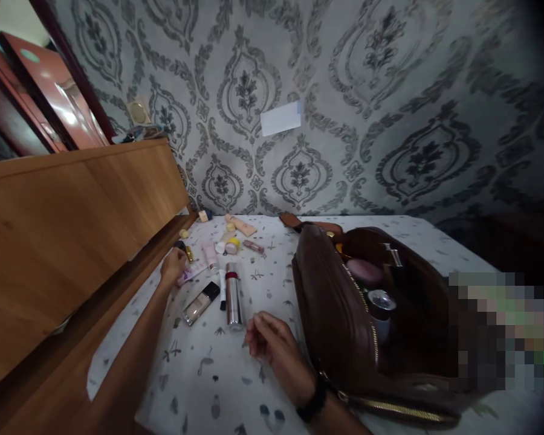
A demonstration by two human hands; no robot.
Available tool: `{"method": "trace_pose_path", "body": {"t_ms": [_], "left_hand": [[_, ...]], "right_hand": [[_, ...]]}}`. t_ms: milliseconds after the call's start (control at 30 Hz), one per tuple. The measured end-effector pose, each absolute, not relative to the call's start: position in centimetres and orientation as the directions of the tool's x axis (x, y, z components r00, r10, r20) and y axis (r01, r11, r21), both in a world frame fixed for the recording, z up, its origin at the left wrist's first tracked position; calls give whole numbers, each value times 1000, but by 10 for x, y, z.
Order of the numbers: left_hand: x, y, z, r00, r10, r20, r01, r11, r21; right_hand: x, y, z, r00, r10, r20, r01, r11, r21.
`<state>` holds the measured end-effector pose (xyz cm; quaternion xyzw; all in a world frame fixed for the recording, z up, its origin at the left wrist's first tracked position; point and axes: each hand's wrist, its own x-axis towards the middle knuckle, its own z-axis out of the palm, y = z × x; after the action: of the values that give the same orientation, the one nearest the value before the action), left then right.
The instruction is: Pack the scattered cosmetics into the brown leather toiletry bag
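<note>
At the far left of the tabletop my left hand is closed, its fingers at a small black-and-gold cosmetic tube that they partly cover. A purple-and-white squeeze tube lies beside that hand. My right hand hovers over the cloth with its fingers curled in and nothing visible in them. Closest to it is a silver cylinder with a red band. Left of this lie a slim white tube with a black cap and a foundation bottle. A pink tube and a yellow-lidded jar sit farther back.
A brown handbag stands unzipped on the right, holding a pink oval item and a clear-lidded container. Farther back lie a beige tube and a lip gloss tube. A wooden panel borders the left side.
</note>
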<state>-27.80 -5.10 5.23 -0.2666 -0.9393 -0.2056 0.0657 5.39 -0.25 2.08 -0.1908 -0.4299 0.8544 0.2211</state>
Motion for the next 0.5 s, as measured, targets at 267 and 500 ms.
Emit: {"method": "trace_pose_path", "body": {"t_ms": [267,500], "left_hand": [[-296,-33,46,-917,390,87,395,849,351],[-299,-39,48,-918,375,127,390,805,447]], "right_hand": [[42,-9,26,-827,531,-187,-70,-427,-902],[38,-12,24,-832,536,-143,-90,-384,-919]]}}
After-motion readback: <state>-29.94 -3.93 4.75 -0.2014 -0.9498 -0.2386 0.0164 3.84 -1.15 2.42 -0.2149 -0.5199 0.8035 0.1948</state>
